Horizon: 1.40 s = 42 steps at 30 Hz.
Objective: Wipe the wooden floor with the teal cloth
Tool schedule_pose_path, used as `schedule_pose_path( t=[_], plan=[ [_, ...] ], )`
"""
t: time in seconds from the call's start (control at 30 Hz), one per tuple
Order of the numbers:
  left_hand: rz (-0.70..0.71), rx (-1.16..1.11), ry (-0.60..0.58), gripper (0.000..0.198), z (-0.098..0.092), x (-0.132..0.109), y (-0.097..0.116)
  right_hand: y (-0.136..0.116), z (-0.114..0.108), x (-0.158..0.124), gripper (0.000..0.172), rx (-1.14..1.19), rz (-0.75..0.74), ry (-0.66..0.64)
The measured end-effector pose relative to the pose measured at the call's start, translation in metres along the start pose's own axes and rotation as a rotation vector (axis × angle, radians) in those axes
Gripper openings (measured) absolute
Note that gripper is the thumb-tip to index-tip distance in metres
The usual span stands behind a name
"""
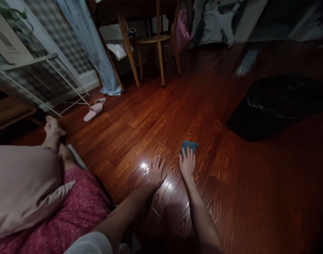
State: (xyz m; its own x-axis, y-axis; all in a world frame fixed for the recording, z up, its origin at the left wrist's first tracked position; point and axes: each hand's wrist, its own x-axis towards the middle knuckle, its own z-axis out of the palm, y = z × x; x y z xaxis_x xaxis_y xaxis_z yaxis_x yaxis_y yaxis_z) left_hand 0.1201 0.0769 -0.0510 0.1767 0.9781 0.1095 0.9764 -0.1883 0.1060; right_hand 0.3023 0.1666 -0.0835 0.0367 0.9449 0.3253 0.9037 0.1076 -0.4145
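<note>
On the shiny wooden floor (150,141) a small blue-green cloth (189,144) lies flat. My right hand (187,165) rests on its near part, palm down with the fingers spread, so that part of the cloth is hidden. To the left, apart from the cloth, my left hand (157,173) is set down on the bare boards, its fingers stretched and apart. Nothing shows in or under the left hand.
A black bin-like container (256,113) stands at the right. Another person's foot (53,130) and a pillow (24,183) are at the left. Beyond are pink slippers (94,111), a metal-legged rack (68,76), a blue curtain (95,46) and a wooden chair (159,60).
</note>
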Motion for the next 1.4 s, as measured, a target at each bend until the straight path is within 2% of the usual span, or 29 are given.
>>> schedule_pose_path(
  t=[0.13,0.23,0.37,0.5,0.77,0.87,1.03,1.1,1.17,1.4],
  plan=[
    [-0.008,-0.019,-0.033,0.065,-0.004,0.000,0.002,0.039,-0.011,0.007,0.058,-0.081,0.204,0.093],
    [-0.005,-0.025,-0.027,0.065,-0.004,0.000,0.002,0.051,-0.017,0.010,0.059,-0.119,0.252,0.137],
    [0.000,-0.030,-0.007,0.067,-0.002,-0.001,0.002,0.044,-0.023,0.010,0.060,-0.146,0.223,0.128],
    [-0.011,-0.058,-0.008,0.067,-0.002,-0.002,0.004,0.038,-0.030,0.007,0.063,-0.201,0.187,0.046],
    [-0.041,-0.125,-0.039,0.068,0.000,-0.003,0.005,0.053,-0.039,0.006,0.062,-0.204,0.085,-0.061],
    [-0.045,-0.133,-0.044,0.070,0.001,-0.004,0.005,0.049,-0.050,-0.025,0.062,-0.173,0.075,-0.095],
    [-0.073,-0.168,-0.050,0.071,0.006,-0.005,0.006,0.039,-0.079,-0.123,0.064,-0.171,0.046,-0.137],
    [-0.084,-0.179,-0.058,0.072,0.009,-0.006,0.006,0.035,-0.088,-0.147,0.064,-0.183,0.045,-0.148],
    [-0.086,-0.187,-0.065,0.071,0.011,-0.007,0.006,0.031,-0.092,-0.154,0.065,-0.197,0.069,-0.140],
    [-0.048,-0.213,-0.055,0.069,0.008,-0.004,0.007,0.031,-0.085,-0.138,0.066,-0.232,0.116,-0.136]
  ],
)
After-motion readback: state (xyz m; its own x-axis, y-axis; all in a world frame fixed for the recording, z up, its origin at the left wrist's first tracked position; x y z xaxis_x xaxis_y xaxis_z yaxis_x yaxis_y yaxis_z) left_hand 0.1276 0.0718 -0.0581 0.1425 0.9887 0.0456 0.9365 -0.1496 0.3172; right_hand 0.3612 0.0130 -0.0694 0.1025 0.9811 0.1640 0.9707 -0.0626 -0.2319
